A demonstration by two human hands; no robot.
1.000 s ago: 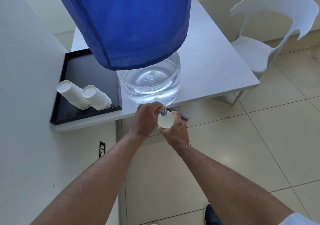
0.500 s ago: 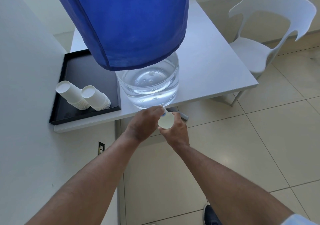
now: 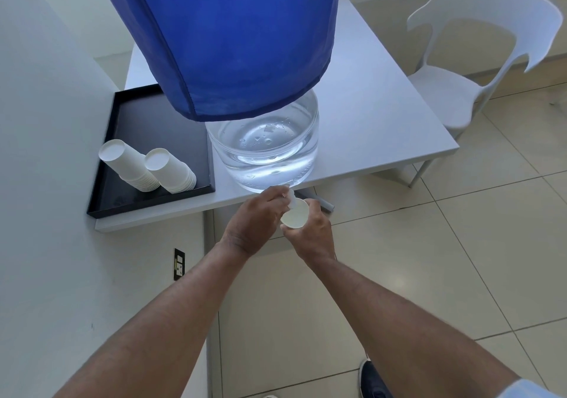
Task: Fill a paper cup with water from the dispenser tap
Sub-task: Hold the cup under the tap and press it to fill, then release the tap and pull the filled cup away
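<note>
A clear water jug (image 3: 267, 155) under a blue cloth cover (image 3: 227, 35) stands at the front edge of a white table (image 3: 383, 133). Its small white tap (image 3: 291, 199) sticks out past the table edge. My left hand (image 3: 254, 222) is closed on the tap from the left. My right hand (image 3: 311, 235) holds a white paper cup (image 3: 294, 215) just below the tap's spout, mouth up. I cannot tell how much water is in the cup.
A black tray (image 3: 147, 127) on the table's left holds two stacks of upturned white paper cups (image 3: 147, 167). A white wall (image 3: 46, 183) with a socket (image 3: 179, 264) is at left. A white plastic chair (image 3: 460, 91) stands at right on the tiled floor.
The view shifted slightly. My left hand's grip on the tap changed, and the white spout now shows over the cup; my right hand keeps the cup under it.
</note>
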